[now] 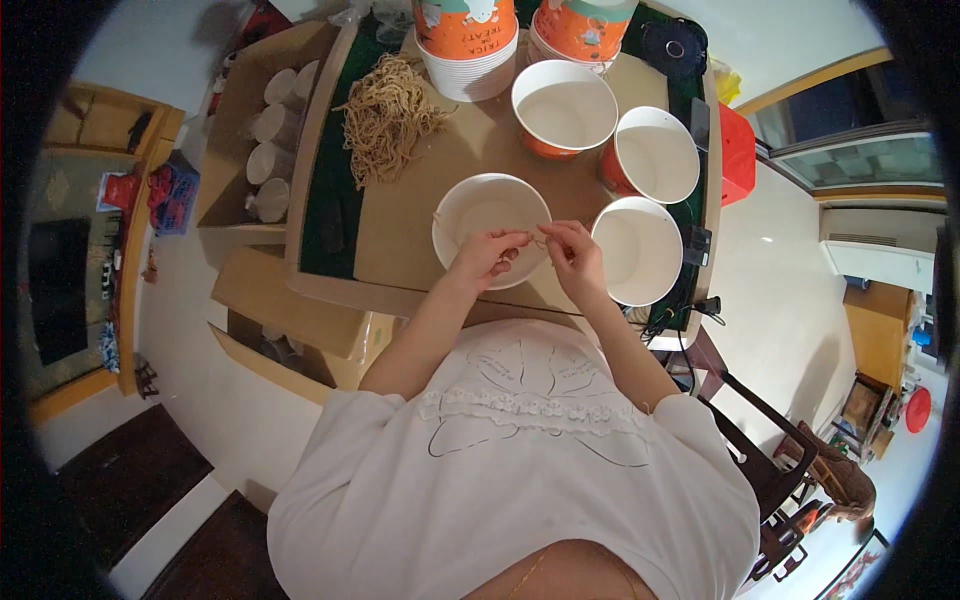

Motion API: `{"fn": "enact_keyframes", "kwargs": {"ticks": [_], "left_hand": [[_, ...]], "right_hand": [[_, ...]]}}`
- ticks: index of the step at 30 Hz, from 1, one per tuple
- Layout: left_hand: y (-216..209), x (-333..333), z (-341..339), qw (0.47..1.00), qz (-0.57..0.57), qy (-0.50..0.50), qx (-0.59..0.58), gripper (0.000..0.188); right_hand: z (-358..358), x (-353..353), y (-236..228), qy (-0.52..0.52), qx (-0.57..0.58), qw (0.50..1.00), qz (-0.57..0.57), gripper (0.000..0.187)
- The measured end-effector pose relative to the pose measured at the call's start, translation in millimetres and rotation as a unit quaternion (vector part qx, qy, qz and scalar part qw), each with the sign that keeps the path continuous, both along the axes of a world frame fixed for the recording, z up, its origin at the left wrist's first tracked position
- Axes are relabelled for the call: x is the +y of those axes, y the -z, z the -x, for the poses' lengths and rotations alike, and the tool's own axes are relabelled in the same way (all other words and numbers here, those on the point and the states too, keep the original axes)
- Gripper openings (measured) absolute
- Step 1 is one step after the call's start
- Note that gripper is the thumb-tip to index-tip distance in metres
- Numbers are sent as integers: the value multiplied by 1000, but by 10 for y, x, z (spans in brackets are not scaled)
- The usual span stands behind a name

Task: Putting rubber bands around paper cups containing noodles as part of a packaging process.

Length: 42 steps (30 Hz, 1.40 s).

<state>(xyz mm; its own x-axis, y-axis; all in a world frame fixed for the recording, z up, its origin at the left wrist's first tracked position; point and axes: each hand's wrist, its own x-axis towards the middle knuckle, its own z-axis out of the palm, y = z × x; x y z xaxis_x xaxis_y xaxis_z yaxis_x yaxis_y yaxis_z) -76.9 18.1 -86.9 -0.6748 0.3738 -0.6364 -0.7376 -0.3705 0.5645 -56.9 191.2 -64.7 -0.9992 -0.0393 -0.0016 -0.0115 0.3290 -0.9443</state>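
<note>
A white-lined paper bucket stands right in front of me, its open mouth facing up. Over its right rim my left hand and my right hand face each other, fingers pinched on a thin tan cord. Fine detail of the cord between the fingertips is too small to make out. A bit of similar cord shows at the bucket's left rim. Beyond, to the left, lies a tangled heap of tan cords.
Three more open buckets stand on the right, close by. Stacks of orange and white buckets rise at the far side. Cardboard covers the table's middle. Left of the table, a carton holds pale cups. Black cables lie at the near right corner.
</note>
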Motion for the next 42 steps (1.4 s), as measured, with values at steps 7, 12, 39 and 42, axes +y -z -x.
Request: {"fn": "enact_keyframes", "kwargs": {"ticks": [7, 12, 39, 42], "left_hand": [[-94, 21, -33, 983, 166, 37, 64, 12], [-130, 0, -29, 990, 116, -8, 74, 13], [-239, 69, -21, 944, 263, 83, 182, 13], [-238, 65, -22, 943, 265, 81, 185, 12]], "right_hand": [[94, -16, -161, -56, -38, 994, -86, 14], [99, -15, -137, -45, -20, 997, -66, 11], [77, -34, -66, -83, 51, 986, -136, 10], [75, -34, -56, -83, 63, 985, -139, 10]]}}
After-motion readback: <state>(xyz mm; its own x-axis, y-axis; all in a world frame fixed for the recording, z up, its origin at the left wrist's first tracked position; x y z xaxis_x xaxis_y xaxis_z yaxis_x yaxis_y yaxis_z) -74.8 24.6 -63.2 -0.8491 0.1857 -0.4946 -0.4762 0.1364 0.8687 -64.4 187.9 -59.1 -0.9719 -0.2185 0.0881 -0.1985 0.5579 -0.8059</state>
